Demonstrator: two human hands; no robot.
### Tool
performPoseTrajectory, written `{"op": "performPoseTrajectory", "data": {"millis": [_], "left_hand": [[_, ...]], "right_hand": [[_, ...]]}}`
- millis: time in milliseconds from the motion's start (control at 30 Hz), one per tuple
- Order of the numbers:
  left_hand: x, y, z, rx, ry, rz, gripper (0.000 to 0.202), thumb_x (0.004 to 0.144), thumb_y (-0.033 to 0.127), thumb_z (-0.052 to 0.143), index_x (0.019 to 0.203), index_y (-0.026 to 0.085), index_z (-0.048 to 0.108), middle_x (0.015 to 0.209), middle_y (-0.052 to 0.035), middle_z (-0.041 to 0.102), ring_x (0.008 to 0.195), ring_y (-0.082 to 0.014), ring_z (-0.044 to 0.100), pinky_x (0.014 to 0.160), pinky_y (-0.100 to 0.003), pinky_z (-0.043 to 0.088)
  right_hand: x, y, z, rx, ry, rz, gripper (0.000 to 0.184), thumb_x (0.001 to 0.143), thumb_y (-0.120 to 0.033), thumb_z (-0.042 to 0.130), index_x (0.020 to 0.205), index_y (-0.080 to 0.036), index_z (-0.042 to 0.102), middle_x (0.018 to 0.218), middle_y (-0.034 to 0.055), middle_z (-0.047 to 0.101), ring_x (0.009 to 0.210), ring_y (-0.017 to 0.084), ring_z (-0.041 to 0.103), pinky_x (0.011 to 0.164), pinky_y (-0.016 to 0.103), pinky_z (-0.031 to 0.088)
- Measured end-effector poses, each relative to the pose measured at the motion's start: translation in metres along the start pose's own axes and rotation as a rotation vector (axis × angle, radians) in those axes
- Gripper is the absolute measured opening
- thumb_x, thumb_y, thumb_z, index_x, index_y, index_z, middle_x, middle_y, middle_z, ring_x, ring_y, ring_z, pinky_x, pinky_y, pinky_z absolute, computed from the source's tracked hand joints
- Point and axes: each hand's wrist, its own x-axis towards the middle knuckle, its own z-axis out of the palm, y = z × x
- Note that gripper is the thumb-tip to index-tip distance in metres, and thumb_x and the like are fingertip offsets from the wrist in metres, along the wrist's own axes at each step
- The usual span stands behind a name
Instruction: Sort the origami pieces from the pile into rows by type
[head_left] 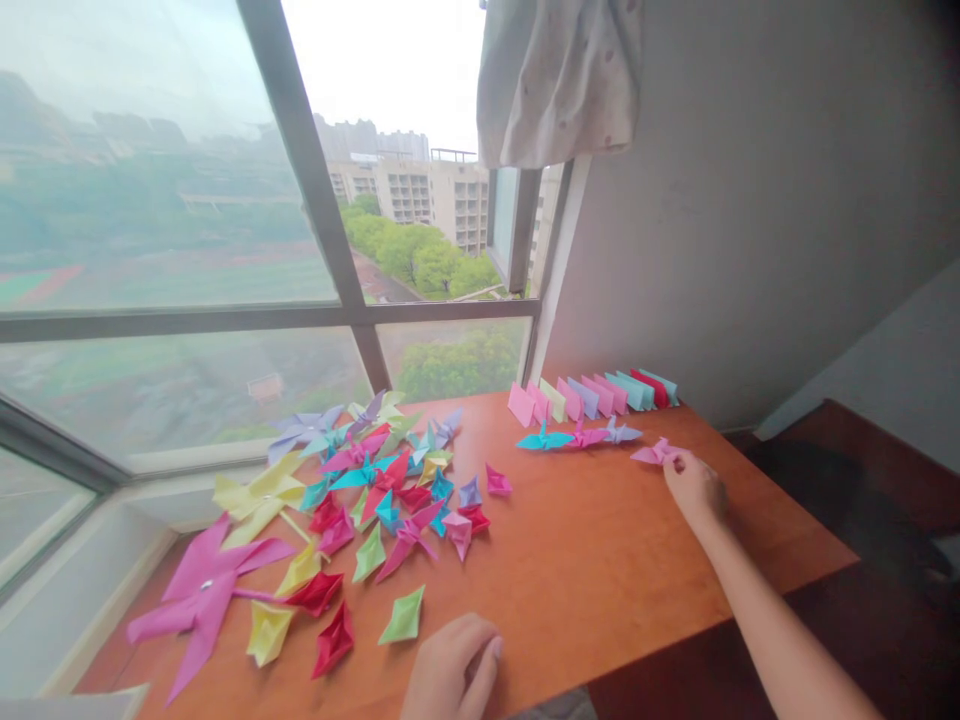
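My right hand point(694, 488) reaches to the right side of the wooden table, its thumb and fingertips closed on a pink paper crane point(652, 453). That crane stands at the right end of a short row with a blue crane point(544, 440), a magenta crane point(586, 436) and a lavender crane point(621, 432). Near the front edge rests my left hand point(451, 668), fingers curled in and the thumb alongside; nothing shows in it. Closest to it lies a light green folded paper piece point(403, 615), apart from the fingers.
Behind the cranes stands a row of folded paper cards point(600, 396) in several colours. The table's left side carries a pile of origami point(390, 480), a yellow pinwheel point(262, 495) and a magenta pinwheel point(210, 590). Windows border the table; a curtain point(559, 85) hangs above.
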Motion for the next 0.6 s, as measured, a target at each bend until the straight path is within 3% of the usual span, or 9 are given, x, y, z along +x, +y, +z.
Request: {"op": "performPoseTrajectory", "data": {"millis": [300,600], "left_hand": [[0.003,-0.004,0.003,0.062,0.027,0.040,0.028,0.097,0.023,0.042,0.074,0.019,0.057,0.068,-0.0027,0.062,0.063,-0.0143,0.059,0.059,-0.021,0.042],[0.004,-0.002,0.002,0.033,0.055,0.047,0.029,0.097,0.025,0.043,0.073,0.020,0.058,0.067,-0.0027,0.062,0.061,-0.0145,0.058,0.057,-0.021,0.042]], "right_hand": [[0.042,-0.009,0.020,-0.060,-0.044,0.031,0.029,0.092,-0.030,0.047,0.098,-0.015,0.071,0.093,0.0138,0.071,0.080,0.023,0.064,0.064,0.028,0.038],[0.055,-0.016,0.025,-0.058,-0.093,0.027,0.029,0.092,-0.033,0.048,0.102,-0.018,0.071,0.097,0.0129,0.072,0.080,0.023,0.065,0.062,0.028,0.039]]}}
